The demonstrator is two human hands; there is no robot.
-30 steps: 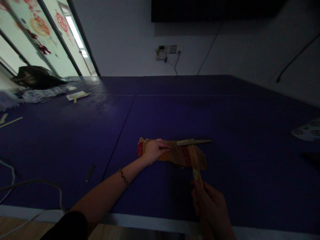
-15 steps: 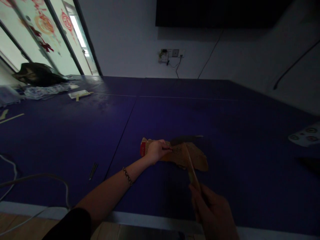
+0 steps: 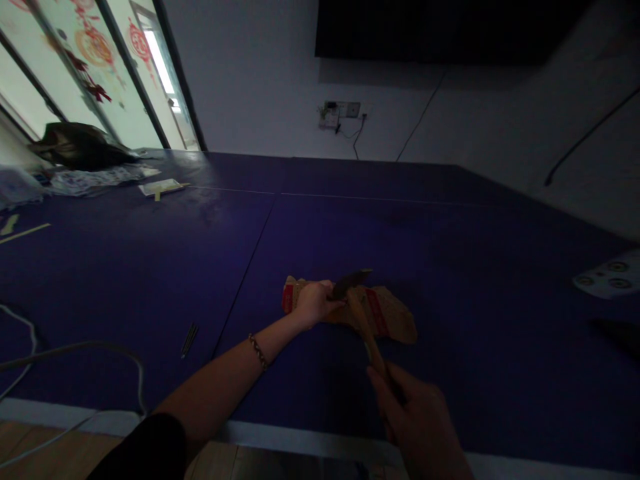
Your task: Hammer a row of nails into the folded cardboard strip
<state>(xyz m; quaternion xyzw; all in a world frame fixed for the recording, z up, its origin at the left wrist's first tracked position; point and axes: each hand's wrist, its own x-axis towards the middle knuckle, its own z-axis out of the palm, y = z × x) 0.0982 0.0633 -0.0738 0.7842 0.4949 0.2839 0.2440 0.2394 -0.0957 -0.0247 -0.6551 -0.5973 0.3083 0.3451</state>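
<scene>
A torn piece of brown cardboard (image 3: 400,317) with red printed patches lies on the dark blue surface (image 3: 450,247). My left hand (image 3: 315,303) rests on its left part, fingers pinched around a thin dark piece, mostly hidden by the fingers and the tool beside them. In my right hand (image 3: 417,407) is the wooden handle of a hammer (image 3: 367,330). Its dark metal head (image 3: 353,283) is right at my left fingertips, over the cardboard; whether it touches the held piece I cannot tell.
Several thin dark metal rods (image 3: 189,340) lie left of my forearm. Grey cables (image 3: 100,347) loop at the left front edge. A white plate-like part with round fittings (image 3: 607,277) sits at the right. A black bag (image 3: 83,147) and plastic wrapping (image 3: 95,179) lie at the back left.
The hammer head has moved left and rises beside my left fingertips, uncovering a red patch on the cardboard. My right hand shifts slightly left; my left hand stays nearly in place.
</scene>
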